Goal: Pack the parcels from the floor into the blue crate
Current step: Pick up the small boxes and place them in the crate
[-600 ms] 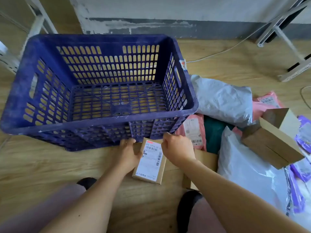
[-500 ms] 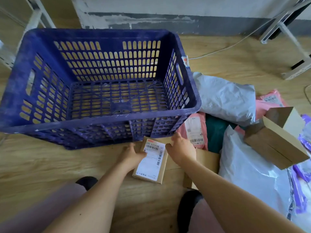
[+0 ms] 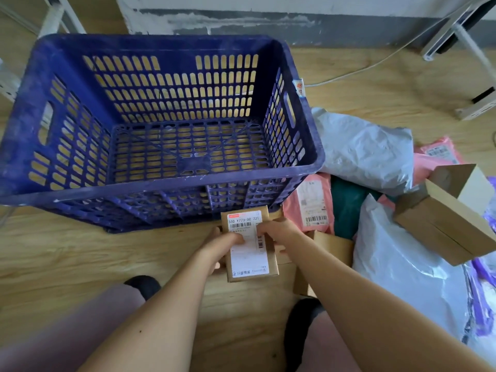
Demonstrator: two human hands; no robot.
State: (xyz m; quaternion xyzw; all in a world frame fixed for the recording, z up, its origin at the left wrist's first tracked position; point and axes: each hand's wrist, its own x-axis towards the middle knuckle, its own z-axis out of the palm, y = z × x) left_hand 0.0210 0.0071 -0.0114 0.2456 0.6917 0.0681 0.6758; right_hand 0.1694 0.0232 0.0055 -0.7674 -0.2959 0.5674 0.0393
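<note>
Crate of blue slotted plastic (image 3: 161, 187) is standing empty on the wooden floor (image 3: 80, 253), soft grey poly mailers (image 3: 367, 154) slumping at its right. Just before its near wall, both hands are holding a small brown cardboard box with a white label (image 3: 249, 257): left hand (image 3: 221, 248) and right hand (image 3: 277, 232) are curling fingers (image 3: 236, 238) round its long sides. Light and stiff, probably; gripping the edges, not the slick label, is looking safest.
</note>
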